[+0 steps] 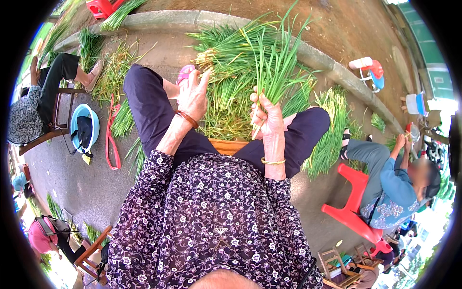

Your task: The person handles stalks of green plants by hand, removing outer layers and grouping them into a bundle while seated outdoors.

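Observation:
My right hand point(267, 113) is closed around the pale stem ends of a bunch of long green leafy stalks point(276, 68), which fan upward over the pile. My left hand point(194, 94) is raised above my knee with fingers apart and nothing seen in it. Before me, a large heap of cut green stalks point(234, 57) lies on the pavement against a stone curb. Yellowed trimmings point(231, 126) lie between my feet, by the edge of a wooden seat point(227, 146).
At left are a light blue basin point(96, 124) holding a black bag, a red strap point(112, 144) and a seated person. Another person sits at right on a red plastic stool point(352, 206). More stalks point(330, 133) lie beside my right knee. The curb point(325, 59) arcs across the far side.

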The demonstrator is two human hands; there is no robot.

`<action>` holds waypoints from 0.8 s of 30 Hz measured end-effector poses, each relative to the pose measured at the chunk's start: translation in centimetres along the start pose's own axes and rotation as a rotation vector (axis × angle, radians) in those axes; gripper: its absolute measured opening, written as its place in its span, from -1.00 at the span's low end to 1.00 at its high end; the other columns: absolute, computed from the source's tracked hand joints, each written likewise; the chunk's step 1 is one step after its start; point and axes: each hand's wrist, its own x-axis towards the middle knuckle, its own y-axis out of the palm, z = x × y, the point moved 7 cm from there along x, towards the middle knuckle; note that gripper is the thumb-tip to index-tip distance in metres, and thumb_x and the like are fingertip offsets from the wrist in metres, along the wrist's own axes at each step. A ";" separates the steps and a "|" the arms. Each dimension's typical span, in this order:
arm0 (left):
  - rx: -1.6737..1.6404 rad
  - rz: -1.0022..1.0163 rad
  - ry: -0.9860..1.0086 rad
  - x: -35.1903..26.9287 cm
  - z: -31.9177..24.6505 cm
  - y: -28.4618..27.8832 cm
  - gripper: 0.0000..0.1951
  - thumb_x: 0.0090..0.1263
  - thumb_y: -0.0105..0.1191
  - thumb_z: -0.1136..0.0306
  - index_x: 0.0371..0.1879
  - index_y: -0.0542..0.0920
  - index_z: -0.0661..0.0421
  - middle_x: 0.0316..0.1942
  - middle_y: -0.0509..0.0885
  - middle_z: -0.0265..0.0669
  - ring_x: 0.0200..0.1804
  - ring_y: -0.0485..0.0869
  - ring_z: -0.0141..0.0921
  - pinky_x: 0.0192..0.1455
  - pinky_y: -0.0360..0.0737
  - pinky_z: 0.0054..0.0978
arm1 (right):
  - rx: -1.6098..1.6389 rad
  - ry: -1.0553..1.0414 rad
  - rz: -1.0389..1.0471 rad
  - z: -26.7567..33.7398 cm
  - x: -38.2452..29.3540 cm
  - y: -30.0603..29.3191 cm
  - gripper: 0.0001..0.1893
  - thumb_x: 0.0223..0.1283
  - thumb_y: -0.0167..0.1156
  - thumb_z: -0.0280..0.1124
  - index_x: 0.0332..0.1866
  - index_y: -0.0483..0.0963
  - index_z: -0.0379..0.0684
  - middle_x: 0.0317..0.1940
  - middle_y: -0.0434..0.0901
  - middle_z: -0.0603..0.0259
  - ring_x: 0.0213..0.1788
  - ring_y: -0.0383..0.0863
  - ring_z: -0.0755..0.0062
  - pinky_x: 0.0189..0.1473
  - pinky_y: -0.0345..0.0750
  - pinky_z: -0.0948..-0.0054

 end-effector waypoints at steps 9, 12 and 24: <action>-0.932 0.302 -0.418 -1.6 1.1 3.1 -0.75 0.21 0.02 0.27 -0.26 0.50 0.20 -0.54 0.53 -0.45 -0.60 0.40 -0.57 -0.54 0.34 -0.67 | -0.145 0.013 -0.022 -0.5 -0.2 0.5 -0.73 0.01 0.15 -0.42 -0.15 0.37 -0.25 -0.47 0.49 0.29 -0.80 0.08 0.80 -0.82 0.12 0.77; -1.263 0.371 -0.558 -1.2 -1.7 2.1 -0.72 0.21 0.04 0.27 -0.18 0.49 0.19 -0.48 0.54 -0.48 -0.57 0.36 -0.70 -0.53 0.31 -0.78 | -0.265 0.012 -0.059 -0.6 -0.6 1.8 -0.73 -0.02 0.18 -0.45 -0.17 0.38 -0.24 -0.51 0.51 0.28 -0.80 0.11 0.80 -0.82 0.10 0.75; -1.500 0.438 -0.672 0.3 -3.4 2.7 -0.78 0.14 0.09 0.33 -0.32 0.50 0.20 -0.54 0.55 -0.43 -0.69 0.37 -0.66 -0.67 0.24 -0.77 | -0.340 0.105 -0.077 -2.7 -0.7 3.1 -0.78 -0.06 0.22 -0.42 -0.31 0.38 -0.22 -0.60 0.49 0.29 -0.81 0.13 0.78 -0.83 0.06 0.75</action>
